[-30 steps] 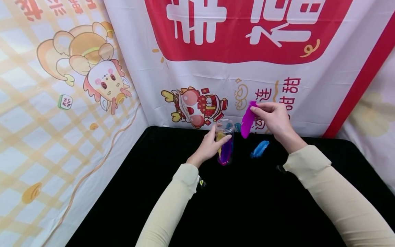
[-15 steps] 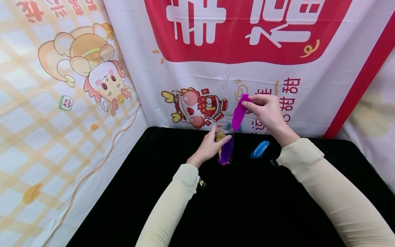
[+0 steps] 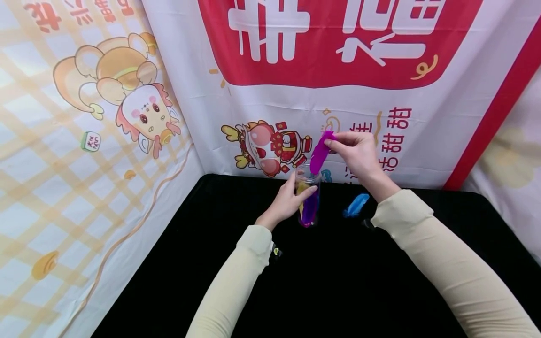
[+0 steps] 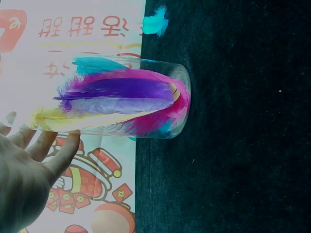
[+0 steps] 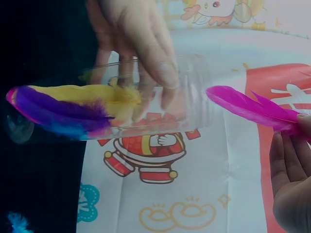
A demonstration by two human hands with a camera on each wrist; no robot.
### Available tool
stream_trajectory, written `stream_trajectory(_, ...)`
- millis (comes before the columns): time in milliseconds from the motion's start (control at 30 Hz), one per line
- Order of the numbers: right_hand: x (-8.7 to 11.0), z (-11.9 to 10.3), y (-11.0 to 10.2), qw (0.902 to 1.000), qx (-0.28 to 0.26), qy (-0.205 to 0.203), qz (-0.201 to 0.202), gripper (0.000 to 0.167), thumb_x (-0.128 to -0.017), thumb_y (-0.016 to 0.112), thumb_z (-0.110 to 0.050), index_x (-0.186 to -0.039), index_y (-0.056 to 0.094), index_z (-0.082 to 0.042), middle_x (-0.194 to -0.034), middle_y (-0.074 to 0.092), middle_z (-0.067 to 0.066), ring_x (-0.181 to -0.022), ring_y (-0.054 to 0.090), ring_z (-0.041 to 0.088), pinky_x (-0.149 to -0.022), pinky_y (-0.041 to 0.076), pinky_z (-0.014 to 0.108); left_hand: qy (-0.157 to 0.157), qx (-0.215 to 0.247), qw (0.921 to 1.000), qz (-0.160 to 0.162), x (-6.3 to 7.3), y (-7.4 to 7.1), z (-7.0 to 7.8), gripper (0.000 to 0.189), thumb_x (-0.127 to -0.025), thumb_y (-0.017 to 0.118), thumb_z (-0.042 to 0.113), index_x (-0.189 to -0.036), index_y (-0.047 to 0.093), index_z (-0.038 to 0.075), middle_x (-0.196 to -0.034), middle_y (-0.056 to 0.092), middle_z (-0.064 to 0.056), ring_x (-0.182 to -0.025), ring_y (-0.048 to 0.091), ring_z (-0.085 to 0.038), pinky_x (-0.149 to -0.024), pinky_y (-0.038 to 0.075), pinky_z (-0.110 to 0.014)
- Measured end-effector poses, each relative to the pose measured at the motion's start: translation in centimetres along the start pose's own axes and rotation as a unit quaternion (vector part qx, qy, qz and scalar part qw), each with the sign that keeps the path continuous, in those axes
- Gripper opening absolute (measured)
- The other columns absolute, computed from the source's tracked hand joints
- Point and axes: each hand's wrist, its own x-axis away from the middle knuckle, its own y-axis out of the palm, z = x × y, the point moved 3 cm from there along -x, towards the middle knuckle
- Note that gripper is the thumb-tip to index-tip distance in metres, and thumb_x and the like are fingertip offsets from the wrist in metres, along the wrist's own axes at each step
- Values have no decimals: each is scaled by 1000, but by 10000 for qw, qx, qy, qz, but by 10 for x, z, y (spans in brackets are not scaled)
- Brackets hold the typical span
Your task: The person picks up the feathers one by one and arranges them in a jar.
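My left hand (image 3: 289,199) grips a clear jar (image 3: 307,174) near its upper part, thumb and fingers round opposite sides. Inside lie several feathers: purple (image 4: 121,92), yellow (image 5: 87,94), magenta and teal ones. Between thumb and fingertips, my right hand (image 3: 357,152) pinches a magenta feather (image 3: 320,152) by its upper end. That feather slants downward, its lower tip right at the jar's mouth. In the right wrist view the magenta feather (image 5: 252,104) points its free tip toward the jar's rim (image 5: 197,92).
A blue feather (image 3: 357,205) lies on the black tabletop (image 3: 329,277), right of the jar. Behind the table's far edge hangs a white and red printed cloth (image 3: 270,101). Another printed cloth (image 3: 97,169) with a yellow check stands along the left side.
My right hand has carried the magenta feather leftward, from beside the jar to over its mouth. The left hand and the jar have stayed in place.
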Motion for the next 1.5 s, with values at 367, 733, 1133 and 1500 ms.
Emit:
stream_trajectory(367, 4, 12, 10, 9983, 300, 270, -416, 24, -92, 79, -17, -106, 79, 2, -92, 78, 2, -82, 73, 12, -76, 60, 26, -20, 68, 10000, -5, 1, 0, 1, 87, -97, 58, 65, -164, 19, 25, -159, 42, -5, -144, 42, -22, -117, 36, -47)
stream_trajectory(733, 9, 18, 15, 9924, 803, 512, -778, 22, -92, 79, -13, -107, 78, 4, -96, 78, 8, -81, 71, 9, -74, 58, 22, -40, 58, 10000, 26, 2, 1, 1, 88, -96, 58, 66, -164, 19, 26, -160, 41, -2, -146, 40, -21, -118, 34, -45)
stream_trajectory(1133, 11, 20, 19, 9786, 1568, 417, -1263, 24, -94, 77, -21, -110, 79, -2, -105, 76, 15, -84, 68, 15, -71, 56, 26, -11, -13, 10000, 59, 3, 1, 1, 92, -95, 57, 68, -165, 16, 26, -161, 40, -5, -147, 39, -22, -118, 35, -46)
stream_trajectory(1500, 9, 23, 25, 9736, 1822, 272, -1345, 19, -94, 77, -18, -105, 80, -3, -98, 76, 12, -80, 66, 17, -67, 53, 25, 94, -6, 10000, 15, 2, 1, 1, 83, -97, 58, 63, -163, 18, 32, -156, 47, -2, -144, 42, -19, -118, 35, -45)
